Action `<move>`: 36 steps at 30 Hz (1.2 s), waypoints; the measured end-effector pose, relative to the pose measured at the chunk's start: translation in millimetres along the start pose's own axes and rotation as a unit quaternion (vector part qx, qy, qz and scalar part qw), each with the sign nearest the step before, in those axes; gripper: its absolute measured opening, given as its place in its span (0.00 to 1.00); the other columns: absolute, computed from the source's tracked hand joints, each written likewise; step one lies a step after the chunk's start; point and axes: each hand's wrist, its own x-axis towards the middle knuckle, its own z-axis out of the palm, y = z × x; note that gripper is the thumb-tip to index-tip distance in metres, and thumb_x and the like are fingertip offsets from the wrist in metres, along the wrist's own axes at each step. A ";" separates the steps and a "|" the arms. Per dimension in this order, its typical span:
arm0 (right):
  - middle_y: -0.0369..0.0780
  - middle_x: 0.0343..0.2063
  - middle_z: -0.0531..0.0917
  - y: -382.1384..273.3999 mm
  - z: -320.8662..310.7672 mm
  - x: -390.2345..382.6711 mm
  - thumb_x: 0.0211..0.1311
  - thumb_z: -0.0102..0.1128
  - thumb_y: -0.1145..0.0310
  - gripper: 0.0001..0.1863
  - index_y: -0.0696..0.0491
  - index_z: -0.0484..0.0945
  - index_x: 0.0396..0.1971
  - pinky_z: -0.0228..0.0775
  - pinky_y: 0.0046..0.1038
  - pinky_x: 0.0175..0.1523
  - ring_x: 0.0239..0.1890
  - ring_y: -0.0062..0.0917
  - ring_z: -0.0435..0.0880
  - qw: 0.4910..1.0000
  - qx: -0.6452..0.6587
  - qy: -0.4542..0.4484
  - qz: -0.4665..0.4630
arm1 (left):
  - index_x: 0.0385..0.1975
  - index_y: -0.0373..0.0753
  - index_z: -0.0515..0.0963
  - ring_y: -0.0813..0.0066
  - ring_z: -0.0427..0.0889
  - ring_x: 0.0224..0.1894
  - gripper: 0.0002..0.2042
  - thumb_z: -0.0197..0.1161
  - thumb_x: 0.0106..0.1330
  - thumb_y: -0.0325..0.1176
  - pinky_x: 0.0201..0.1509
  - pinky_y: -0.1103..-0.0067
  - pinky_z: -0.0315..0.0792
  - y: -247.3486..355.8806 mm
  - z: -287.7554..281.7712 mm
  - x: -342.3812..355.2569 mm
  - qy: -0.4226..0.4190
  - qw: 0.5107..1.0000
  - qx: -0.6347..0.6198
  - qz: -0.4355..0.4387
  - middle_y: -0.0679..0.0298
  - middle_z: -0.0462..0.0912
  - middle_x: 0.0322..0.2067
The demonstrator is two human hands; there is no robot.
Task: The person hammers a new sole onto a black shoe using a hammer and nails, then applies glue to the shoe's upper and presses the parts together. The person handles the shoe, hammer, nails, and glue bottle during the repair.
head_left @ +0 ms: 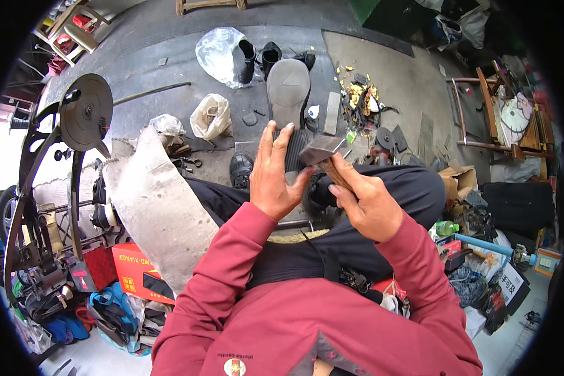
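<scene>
Sole [289, 88] face-up toward twelve o'clock, left hand [272, 177] spread over its near end, gripping nothing, right hand [371, 205] gripping hammer [321, 150] toward one o'clock; best, I judge, to steady work, clear thumb, strike flat.

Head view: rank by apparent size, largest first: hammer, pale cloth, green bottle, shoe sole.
1. Pale cloth
2. Shoe sole, partly hidden by the left hand
3. Hammer, its handle partly covered
4. Green bottle
</scene>
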 end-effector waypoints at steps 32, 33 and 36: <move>0.58 0.29 0.84 4.4 8.8 3.3 0.70 0.60 0.74 0.17 0.61 0.70 0.54 0.77 0.47 0.36 0.33 0.54 0.86 0.988 -0.094 -0.066 0.100 | 0.74 0.42 0.63 0.38 0.66 0.73 0.42 0.77 0.60 0.43 0.72 0.59 0.66 0.2 -0.9 0.1 -0.007 1.000 -0.002 -0.003 0.40 0.61 0.73; 0.58 0.28 0.84 6.5 6.0 6.1 0.70 0.61 0.74 0.16 0.61 0.70 0.54 0.76 0.47 0.36 0.33 0.55 0.86 0.991 -0.102 -0.050 0.065 | 0.74 0.41 0.63 0.38 0.66 0.73 0.42 0.77 0.60 0.43 0.72 0.59 0.66 -0.4 -1.3 0.6 -0.003 1.000 -0.002 0.002 0.40 0.61 0.73; 0.57 0.26 0.84 5.8 -6.5 5.6 0.70 0.61 0.73 0.16 0.61 0.71 0.53 0.76 0.47 0.36 0.32 0.55 0.85 0.990 -0.117 -0.052 0.054 | 0.74 0.41 0.63 0.39 0.66 0.73 0.42 0.77 0.60 0.41 0.72 0.60 0.67 -0.3 -1.0 -0.9 -0.007 1.000 0.001 -0.005 0.40 0.61 0.73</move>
